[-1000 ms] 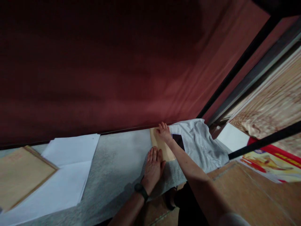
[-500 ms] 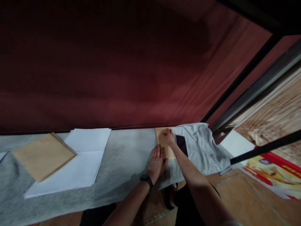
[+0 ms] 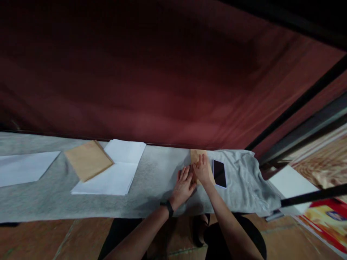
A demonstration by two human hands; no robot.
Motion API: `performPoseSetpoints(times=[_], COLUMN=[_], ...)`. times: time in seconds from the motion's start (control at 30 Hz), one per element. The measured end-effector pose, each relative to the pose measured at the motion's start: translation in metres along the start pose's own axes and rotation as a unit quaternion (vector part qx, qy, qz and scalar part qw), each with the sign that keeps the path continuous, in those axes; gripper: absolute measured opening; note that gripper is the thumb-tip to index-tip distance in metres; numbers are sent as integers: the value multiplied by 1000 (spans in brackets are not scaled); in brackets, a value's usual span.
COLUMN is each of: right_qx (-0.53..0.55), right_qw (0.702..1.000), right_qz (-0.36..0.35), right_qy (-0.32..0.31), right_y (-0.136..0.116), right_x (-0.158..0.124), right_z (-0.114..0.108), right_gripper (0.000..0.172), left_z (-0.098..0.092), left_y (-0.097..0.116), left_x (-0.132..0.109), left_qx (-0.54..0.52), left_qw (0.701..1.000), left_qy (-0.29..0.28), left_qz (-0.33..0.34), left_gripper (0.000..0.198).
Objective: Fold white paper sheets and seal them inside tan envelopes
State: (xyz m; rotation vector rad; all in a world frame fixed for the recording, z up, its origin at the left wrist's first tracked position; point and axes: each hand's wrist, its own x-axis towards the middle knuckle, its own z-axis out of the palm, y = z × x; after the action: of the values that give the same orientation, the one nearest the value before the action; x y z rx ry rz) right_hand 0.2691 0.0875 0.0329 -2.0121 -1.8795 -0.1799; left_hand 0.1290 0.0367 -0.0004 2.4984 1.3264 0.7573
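Observation:
A brown paper envelope or folded sheet (image 3: 195,155) lies on the grey cloth under my hands. My right hand (image 3: 202,170) rests flat on top of it, fingers stretched out. Along its left edge is my left hand (image 3: 183,186), palm down with fingers spread, wearing a black wristband; its thumb side reaches the paper's near part. The hands are close together and partly hide the paper. Just right of it lies a dark-screened phone (image 3: 219,174).
On the left, a stack of brown envelopes (image 3: 88,160) overlaps white sheets (image 3: 108,182). More white paper (image 3: 24,168) lies farther left. A dark red curtain-like surface (image 3: 162,90) rises behind the cloth-covered surface (image 3: 151,173). Dark bars and a colourful box (image 3: 329,220) are at right.
The view has swung left, showing more white paper. My right hand has slid nearer to me on the brown paper, its fingers straightening. My left hand remains at the left edge.

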Motion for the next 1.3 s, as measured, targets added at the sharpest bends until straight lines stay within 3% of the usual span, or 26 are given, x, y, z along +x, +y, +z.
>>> performPoseSetpoints(times=[0.13, 0.23, 0.3, 0.37, 0.5, 0.73, 0.9, 0.97, 1.13, 1.3], right_qx=[78, 73, 64, 60, 54, 41, 44, 47, 65, 74], right_qw=[993, 988, 990, 991, 991, 992, 991, 990, 987, 987], right_qz=[-80, -128, -122, -116, -121, -123, -127, -133, -144, -144], right_qy=[-23, -35, -33, -29, -23, -5, 1, 10, 29, 23], right_y=[-41, -68, -79, -84, -83, -84, -83, -82, -79, -78], right_x=[-72, -113, -124, -125, -121, -124, -124, -123, -123, -123], right_z=[24, 35, 36, 33, 27, 27, 29, 30, 33, 33], right_gripper=[66, 59, 55, 53, 50, 48, 47, 47, 46, 46], left_z=[-58, -103, -124, -138, -147, -161, -185, -191, -201, -211], left_y=[-59, -110, -134, -147, -143, -138, -137, -134, -136, -147], left_x=[-53, -102, -128, -145, -149, -147, -149, -147, -143, -143], left_qx=[85, 168, 217, 243, 271, 204, 157, 155, 154, 163], left_qw=[987, 945, 914, 906, 910, 942, 911, 906, 922, 941], left_qy=[74, 136, 137, 90, 21, 5, -29, -36, -75, -147], left_qz=[-115, -245, -315, -334, -314, -268, -380, -393, -347, -256], left_gripper=[61, 65, 68, 65, 52, 40, 41, 38, 29, 28])
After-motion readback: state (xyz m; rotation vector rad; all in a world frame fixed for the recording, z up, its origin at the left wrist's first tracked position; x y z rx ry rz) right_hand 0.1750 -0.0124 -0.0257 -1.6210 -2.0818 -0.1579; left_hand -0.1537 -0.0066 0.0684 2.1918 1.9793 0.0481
